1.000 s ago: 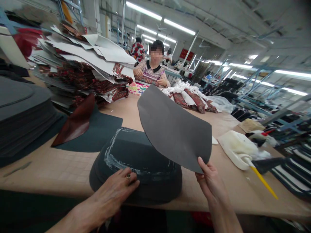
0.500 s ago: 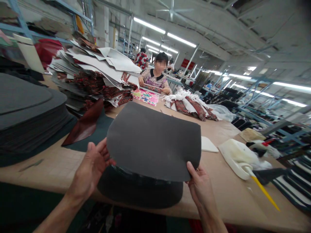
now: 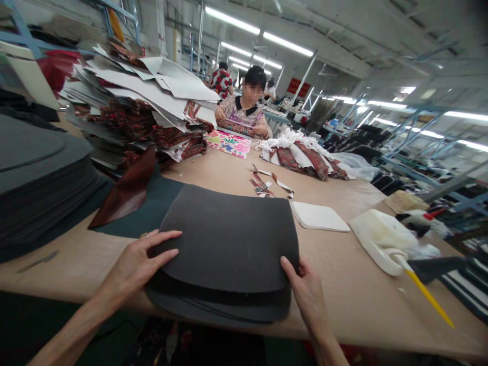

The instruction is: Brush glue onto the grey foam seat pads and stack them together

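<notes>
Brown surface (image 3: 362,290) surrounds a dark stack (image 3: 232,308), and over that lies the grey sheet (image 3: 232,239), long axis running left to right. Left hand (image 3: 143,256) rests half-open on one end — right hand (image 3: 309,292) pinches the other, thumb on top.

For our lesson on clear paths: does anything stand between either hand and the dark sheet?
Nothing visible does. The left hand is on the dark sheet at its left edge; the right hand touches its right edge.

Dark grey sheet (image 3: 229,239); red-brown piece (image 3: 131,195); tan tabletop (image 3: 354,295); yellow stick (image 3: 430,300).
</notes>
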`<state>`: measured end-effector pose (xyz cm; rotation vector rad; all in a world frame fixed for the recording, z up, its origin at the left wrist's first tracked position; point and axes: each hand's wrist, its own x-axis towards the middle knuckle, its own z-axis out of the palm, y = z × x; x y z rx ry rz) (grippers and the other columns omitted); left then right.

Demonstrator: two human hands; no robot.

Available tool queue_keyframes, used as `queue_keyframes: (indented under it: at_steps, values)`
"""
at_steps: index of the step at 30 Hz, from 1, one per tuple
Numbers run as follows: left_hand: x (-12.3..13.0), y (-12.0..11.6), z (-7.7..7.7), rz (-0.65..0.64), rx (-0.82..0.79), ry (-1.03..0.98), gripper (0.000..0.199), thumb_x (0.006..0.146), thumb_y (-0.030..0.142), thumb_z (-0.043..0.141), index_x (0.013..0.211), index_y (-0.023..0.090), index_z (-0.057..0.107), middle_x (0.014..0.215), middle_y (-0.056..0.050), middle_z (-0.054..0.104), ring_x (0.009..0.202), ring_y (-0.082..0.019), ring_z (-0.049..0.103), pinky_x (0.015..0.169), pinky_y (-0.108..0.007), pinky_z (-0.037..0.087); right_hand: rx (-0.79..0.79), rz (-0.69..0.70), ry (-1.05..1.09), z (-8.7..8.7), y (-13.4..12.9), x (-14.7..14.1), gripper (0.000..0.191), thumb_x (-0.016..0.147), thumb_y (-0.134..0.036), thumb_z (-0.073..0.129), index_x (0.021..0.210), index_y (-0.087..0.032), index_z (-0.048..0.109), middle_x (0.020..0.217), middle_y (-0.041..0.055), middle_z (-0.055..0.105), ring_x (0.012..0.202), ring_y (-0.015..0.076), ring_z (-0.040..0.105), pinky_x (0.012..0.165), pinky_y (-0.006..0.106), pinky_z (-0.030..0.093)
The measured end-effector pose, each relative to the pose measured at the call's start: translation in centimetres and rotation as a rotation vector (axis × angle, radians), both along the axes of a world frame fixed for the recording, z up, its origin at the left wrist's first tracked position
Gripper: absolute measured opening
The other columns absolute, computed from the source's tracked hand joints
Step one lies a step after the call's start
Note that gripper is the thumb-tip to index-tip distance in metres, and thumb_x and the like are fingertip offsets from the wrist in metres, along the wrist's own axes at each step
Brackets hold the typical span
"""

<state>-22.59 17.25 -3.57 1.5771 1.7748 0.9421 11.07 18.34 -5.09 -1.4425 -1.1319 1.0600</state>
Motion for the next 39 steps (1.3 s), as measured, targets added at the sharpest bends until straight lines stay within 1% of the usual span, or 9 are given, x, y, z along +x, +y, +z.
queue_keyframes:
  at_steps: [4,7,11,16,20,26,29,33,39]
  values:
    - [0.0,0.2,-0.2,-0.03,-0.028,0.03,0.046,0.067,0.05,0.057,0.105,0.027,0.065,0.112,-0.006,0.063,0.12,-0.033,0.042,0.102,-0.049,0.03,0.006,-0.011,-0.077,-0.3,0.2,0.2,0.039,0.071,-0.044,0.064,0.098,-0.017,0.062,0.099,0.0066,0.068,0.093,0.0238,0.061,0.081,0.035,0.049]
    - [-0.2,0.3,-0.8,-0.034,-0.045,0.063,0.045,0.066,0.05,0.058,0.105,0.028,0.065,0.112,-0.004,0.063,0.121,-0.032,0.041,0.103,-0.048,0.029,0.007,0.017,-0.165,-0.8,0.3,0.5,0.038,0.073,-0.046,0.061,0.099,-0.018,0.06,0.098,0.007,0.067,0.093,0.0245,0.06,0.08,0.036,0.049]
    - [-0.4,0.4,-1.9,-0.033,-0.038,0.08,0.045,0.067,0.049,0.057,0.106,0.027,0.065,0.11,-0.005,0.064,0.119,-0.031,0.044,0.102,-0.046,0.031,-0.01,0.067,-0.286,-1.6,0.4,0.9,0.038,0.076,-0.049,0.056,0.099,-0.018,0.059,0.092,0.0068,0.067,0.085,0.0241,0.061,0.074,0.036,0.049]
    - [-0.5,0.6,-2.6,-0.025,-0.018,0.122,0.046,0.067,0.05,0.056,0.105,0.027,0.065,0.107,-0.006,0.065,0.114,-0.031,0.049,0.1,-0.045,0.034,-0.018,0.078,-0.332,-2.1,0.7,1.1,0.038,0.075,-0.05,0.056,0.095,-0.018,0.06,0.088,0.0064,0.067,0.078,0.0227,0.062,0.067,0.033,0.048]
    - [-0.4,0.7,-2.5,-0.028,-0.028,0.165,0.05,0.066,0.051,0.055,0.107,0.024,0.065,0.11,-0.009,0.064,0.115,-0.031,0.048,0.099,-0.044,0.034,-0.023,0.069,-0.377,-2.0,1.0,1.1,0.035,0.073,-0.049,0.059,0.09,-0.018,0.062,0.081,0.0052,0.068,0.073,0.0221,0.062,0.063,0.031,0.047]
    - [-0.3,1.0,-2.3,-0.04,-0.049,0.185,0.051,0.066,0.049,0.054,0.107,0.021,0.065,0.11,-0.012,0.063,0.112,-0.03,0.051,0.097,-0.043,0.037,0.011,0.067,-0.512,-1.5,0.9,0.6,0.028,0.076,-0.045,0.055,0.086,-0.019,0.06,0.077,0.005,0.066,0.07,0.0216,0.061,0.061,0.031,0.044]
    - [-0.4,1.1,-2.4,-0.042,-0.039,0.197,0.048,0.065,0.05,0.054,0.105,0.024,0.066,0.106,-0.009,0.065,0.108,-0.03,0.054,0.096,-0.042,0.039,0.033,0.063,-0.624,-1.4,0.8,0.3,0.027,0.078,-0.044,0.052,0.084,-0.019,0.059,0.072,0.0046,0.064,0.064,0.0205,0.058,0.057,0.031,0.042]
    - [-0.5,1.1,-2.6,-0.041,-0.041,0.204,0.047,0.065,0.05,0.056,0.104,0.026,0.066,0.104,-0.008,0.066,0.106,-0.029,0.055,0.093,-0.041,0.041,0.037,0.068,-0.741,-1.5,0.7,0.1,0.025,0.08,-0.045,0.048,0.084,-0.021,0.055,0.072,0.0043,0.061,0.063,0.0203,0.056,0.059,0.031,0.04]
    - [-0.5,1.1,-2.3,-0.042,-0.055,0.172,0.048,0.064,0.048,0.056,0.104,0.023,0.067,0.105,-0.01,0.066,0.11,-0.032,0.052,0.096,-0.044,0.038,0.062,0.086,-0.825,-1.7,0.5,-0.2,0.021,0.083,-0.042,0.045,0.081,-0.022,0.05,0.071,0.0039,0.06,0.063,0.0205,0.057,0.057,0.03,0.037]
